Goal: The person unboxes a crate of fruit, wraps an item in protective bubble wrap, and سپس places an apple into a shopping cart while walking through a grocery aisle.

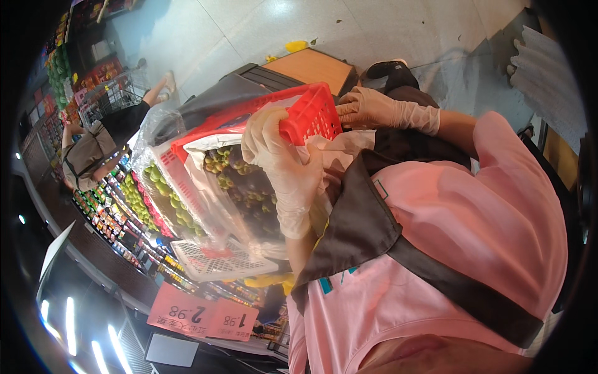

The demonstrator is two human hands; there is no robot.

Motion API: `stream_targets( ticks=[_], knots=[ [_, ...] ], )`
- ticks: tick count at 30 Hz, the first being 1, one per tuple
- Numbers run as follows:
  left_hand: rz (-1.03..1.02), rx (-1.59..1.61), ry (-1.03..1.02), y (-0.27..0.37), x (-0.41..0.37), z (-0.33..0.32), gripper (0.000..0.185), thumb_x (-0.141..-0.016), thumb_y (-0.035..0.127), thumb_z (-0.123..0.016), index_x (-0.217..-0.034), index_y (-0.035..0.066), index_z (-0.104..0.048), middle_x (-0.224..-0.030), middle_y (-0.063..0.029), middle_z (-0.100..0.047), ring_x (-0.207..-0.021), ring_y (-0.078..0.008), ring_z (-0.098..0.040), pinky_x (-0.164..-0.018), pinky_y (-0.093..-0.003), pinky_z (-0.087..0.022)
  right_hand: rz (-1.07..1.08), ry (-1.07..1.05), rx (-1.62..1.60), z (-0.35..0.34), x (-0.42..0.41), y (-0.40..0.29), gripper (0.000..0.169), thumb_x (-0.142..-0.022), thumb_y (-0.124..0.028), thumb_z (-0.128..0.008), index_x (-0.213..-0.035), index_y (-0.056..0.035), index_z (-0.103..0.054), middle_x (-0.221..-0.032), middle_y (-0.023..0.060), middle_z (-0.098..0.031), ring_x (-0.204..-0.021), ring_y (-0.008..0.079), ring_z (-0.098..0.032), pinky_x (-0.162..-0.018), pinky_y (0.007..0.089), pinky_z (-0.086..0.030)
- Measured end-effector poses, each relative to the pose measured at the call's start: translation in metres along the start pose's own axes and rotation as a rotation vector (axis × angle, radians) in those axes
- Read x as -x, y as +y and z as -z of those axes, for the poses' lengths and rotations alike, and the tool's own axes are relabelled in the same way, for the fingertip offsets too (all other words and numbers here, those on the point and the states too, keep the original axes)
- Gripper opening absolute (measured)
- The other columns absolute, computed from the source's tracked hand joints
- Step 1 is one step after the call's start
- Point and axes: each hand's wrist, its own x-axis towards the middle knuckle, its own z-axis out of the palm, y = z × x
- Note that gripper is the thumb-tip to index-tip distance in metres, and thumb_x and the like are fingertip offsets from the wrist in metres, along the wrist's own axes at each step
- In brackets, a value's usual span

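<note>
My gloved left hand (287, 173) grips the rim of a red plastic crate (313, 112) with slotted walls. At the crate's end my gloved right hand (369, 110) has its fingers curled against the wall, their tips partly hidden. White lining paper (341, 145) sticks up beside my left hand. Just beyond the red rim, dark round fruits with green caps, apparently mangosteens (233, 177), lie amid white paper and clear plastic. Whether they sit inside the red crate I cannot tell. My dark apron (355, 224) hangs close to my left wrist.
Green round fruits (163, 187) stand beyond a white crate wall (180, 182). A white perforated basket (224, 264) and pink price signs (201, 313) are nearby. Near a shopping cart (117, 93) is a person with a backpack (86, 156). A brown-topped box (308, 70) stands low near my shoe (385, 69).
</note>
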Motion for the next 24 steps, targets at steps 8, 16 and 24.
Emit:
stream_targets(
  ticks=[8,16,24],
  knots=[
    [0.030,0.069,0.018,-0.003,-0.003,-0.035,0.059,-0.056,0.006,-0.062,-0.113,0.007,-0.048,-0.114,-0.0127,-0.047,-0.120,-0.0341,-0.036,-0.098,-0.0480,-0.021,-0.301,-0.115,0.057,0.035,0.036,-0.014,0.044,-0.074,-0.003,-0.060,-0.117,-0.0085,-0.058,-0.126,0.0063,-0.055,-0.105,0.0247,-0.056,-0.084,0.0368,-0.043],
    [0.004,-0.065,0.187,-0.004,0.003,-0.035,0.055,-0.060,0.013,-0.061,-0.114,0.008,-0.047,-0.113,-0.0089,-0.048,-0.120,-0.0278,-0.039,-0.102,-0.0452,-0.021,-0.182,0.393,-0.255,0.108,-0.111,-0.074,0.038,-0.094,-0.024,-0.050,-0.125,-0.0038,-0.053,-0.113,0.0140,-0.059,-0.097,0.0246,-0.058,-0.088,0.0341,-0.044],
    [0.098,-0.266,0.095,0.000,0.009,-0.039,0.058,-0.067,0.029,-0.064,-0.121,0.008,-0.052,-0.125,-0.0118,-0.048,-0.120,-0.0293,-0.041,-0.103,-0.0394,-0.029,0.020,0.245,0.023,0.067,-0.151,-0.083,0.045,-0.097,-0.029,-0.040,-0.130,0.0002,-0.048,-0.118,0.0194,-0.057,-0.108,0.0307,-0.054,-0.095,0.0374,-0.040]
  ],
)
